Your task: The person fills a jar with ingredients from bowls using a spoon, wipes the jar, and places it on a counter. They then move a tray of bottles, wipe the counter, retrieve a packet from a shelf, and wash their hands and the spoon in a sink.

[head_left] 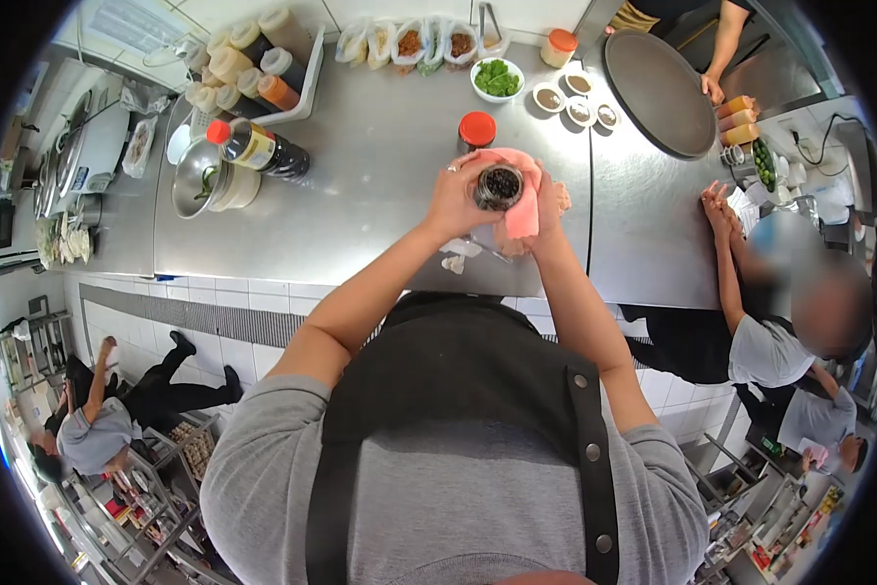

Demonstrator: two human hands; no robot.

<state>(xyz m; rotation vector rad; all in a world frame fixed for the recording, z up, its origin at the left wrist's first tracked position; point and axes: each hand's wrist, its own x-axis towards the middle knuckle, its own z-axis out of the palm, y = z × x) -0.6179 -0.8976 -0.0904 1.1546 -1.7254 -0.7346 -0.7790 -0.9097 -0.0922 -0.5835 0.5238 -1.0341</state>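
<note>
Together, the person's bare left hand and right hand held a clear, round, open jar of dark contents close to the front edge of the stainless-steel bench. The left fingers curved around the jar's side; the right hand gripped a salmon-pink cloth pressed against it, its fingertips hard to make out. Just beyond stood a jar with a round red lid. Near the back edge sat a round white bowl of green leaves, and toward the left end a dark bottle with a red cap.
</note>
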